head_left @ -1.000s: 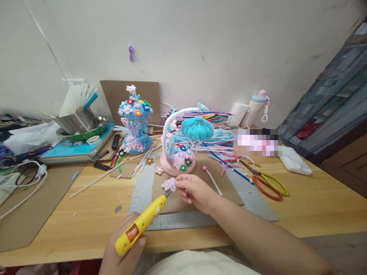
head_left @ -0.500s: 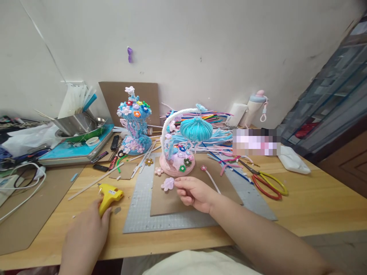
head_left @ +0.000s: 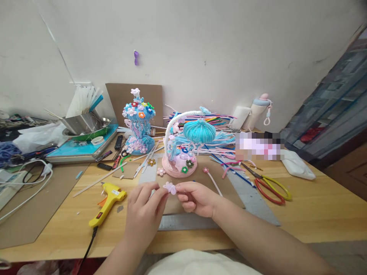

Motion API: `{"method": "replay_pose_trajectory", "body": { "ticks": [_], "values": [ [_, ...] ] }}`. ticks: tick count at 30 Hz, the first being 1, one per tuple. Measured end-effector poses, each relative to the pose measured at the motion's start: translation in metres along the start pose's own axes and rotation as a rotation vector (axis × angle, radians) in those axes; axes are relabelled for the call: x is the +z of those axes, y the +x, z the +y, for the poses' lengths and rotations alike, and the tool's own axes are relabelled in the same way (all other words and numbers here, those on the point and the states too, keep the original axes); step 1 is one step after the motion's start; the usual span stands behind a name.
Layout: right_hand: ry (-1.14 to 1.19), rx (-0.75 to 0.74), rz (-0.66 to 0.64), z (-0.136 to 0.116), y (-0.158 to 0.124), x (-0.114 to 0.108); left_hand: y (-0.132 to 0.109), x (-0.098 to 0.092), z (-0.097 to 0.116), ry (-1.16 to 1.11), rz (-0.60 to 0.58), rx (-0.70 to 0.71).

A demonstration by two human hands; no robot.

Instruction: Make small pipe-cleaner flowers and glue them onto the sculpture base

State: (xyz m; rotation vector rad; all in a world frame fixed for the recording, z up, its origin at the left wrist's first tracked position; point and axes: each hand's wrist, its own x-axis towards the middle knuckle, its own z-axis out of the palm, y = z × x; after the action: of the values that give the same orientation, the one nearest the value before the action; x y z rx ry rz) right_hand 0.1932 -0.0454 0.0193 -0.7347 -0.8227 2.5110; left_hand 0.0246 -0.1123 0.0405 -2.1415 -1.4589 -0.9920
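Observation:
A pale purple pipe-cleaner flower [head_left: 170,188] is pinched between my two hands, above the brown cardboard sheet. My left hand [head_left: 146,206] grips its left edge with thumb and finger; my right hand [head_left: 197,196] holds the right edge. Just beyond stands a pipe-cleaner jellyfish lamp [head_left: 200,131] with a turquoise cap, a white curved arm and a pink base [head_left: 179,168] covered in small flowers. On the table to the left lies a yellow hot glue gun [head_left: 110,198], apart from my left hand. A pink flower on a stem [head_left: 210,177] rests on the cardboard.
A second flowered jellyfish piece [head_left: 139,122] stands at back left. Red-and-yellow scissors [head_left: 271,187] lie to the right, near loose pipe cleaners [head_left: 226,139]. A steel pot [head_left: 83,121] sits on a blue book [head_left: 106,141]. A grey cutting mat [head_left: 197,222] lies under the cardboard.
My left hand has let go of the glue gun, which now lies on the table, and has moved right to take hold of the purple flower. My right hand keeps its pinch.

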Motion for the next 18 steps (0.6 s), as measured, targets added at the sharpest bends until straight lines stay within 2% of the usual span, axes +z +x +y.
{"method": "replay_pose_trajectory", "body": {
  "ticks": [4, 6, 8, 10, 12, 14, 18],
  "values": [
    [0.002, 0.038, -0.002, 0.0, 0.0, -0.001, 0.001, 0.005, -0.004, -0.028, -0.006, -0.028],
    [-0.068, 0.0, 0.062, -0.003, 0.0, -0.001, 0.005, 0.012, -0.008, -0.133, -0.057, -0.164],
    [-0.209, -0.179, 0.227, -0.007, 0.0, -0.002, 0.011, 0.022, -0.014, -0.332, -0.175, -0.427],
    [-0.322, -0.436, 0.436, -0.014, 0.0, -0.005, 0.019, 0.034, -0.022, -0.629, -0.39, -0.755],
    [-0.34, -0.6, 0.574, -0.022, -0.001, -0.009, 0.025, 0.046, -0.031, -0.886, -0.565, -1.014],
    [-0.301, -0.647, 0.625, -0.028, -0.001, -0.013, 0.031, 0.055, -0.038, -0.946, -0.63, -1.078],
    [-0.241, -0.675, 0.675, -0.035, -0.001, -0.02, 0.044, 0.067, -0.042, -0.963, -0.703, -1.067]
  ]
}}
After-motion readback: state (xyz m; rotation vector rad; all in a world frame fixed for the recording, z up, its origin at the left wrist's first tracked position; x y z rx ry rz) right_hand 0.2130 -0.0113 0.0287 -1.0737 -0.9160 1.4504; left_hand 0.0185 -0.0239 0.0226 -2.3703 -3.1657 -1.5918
